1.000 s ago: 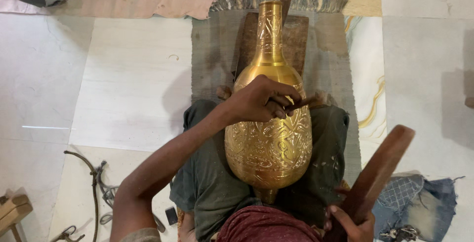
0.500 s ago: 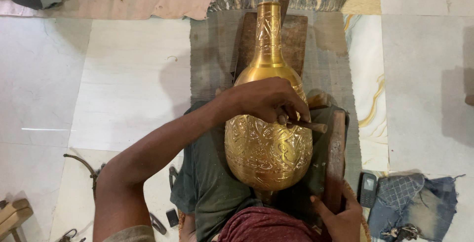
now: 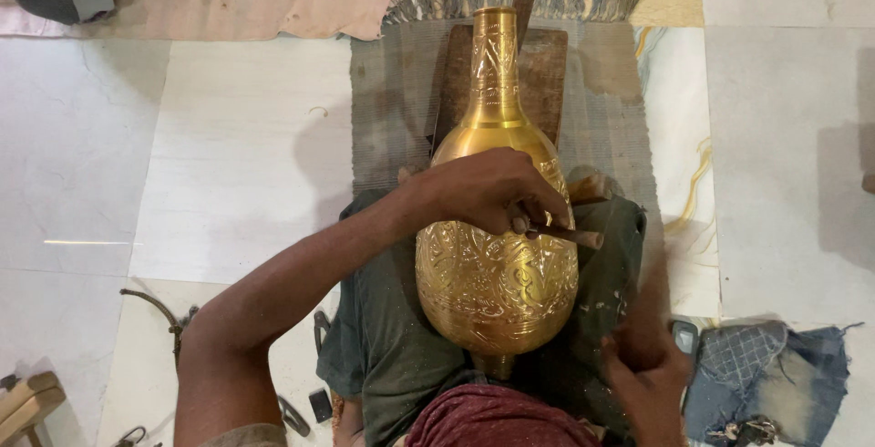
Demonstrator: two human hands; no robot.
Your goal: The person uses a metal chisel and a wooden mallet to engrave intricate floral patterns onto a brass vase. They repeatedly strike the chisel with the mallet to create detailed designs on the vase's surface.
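Beside the brass vase [image 3: 497, 265], the right hand [image 3: 649, 383] has seemingly swung blurrily.

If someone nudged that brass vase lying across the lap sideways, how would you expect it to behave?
The brass vase would probably roll: its belly is round and it lies on its side. The left hand, gripping a chisel, seems to steady it. It looks rigid and likely heavy, and its polished neck may be slippery.

A glossy, engraved brass vase [image 3: 497, 256] is seen on matt grey woven cloth [image 3: 392, 110]; smooth pale stone tiles [image 3: 237, 155] are laid beneath.
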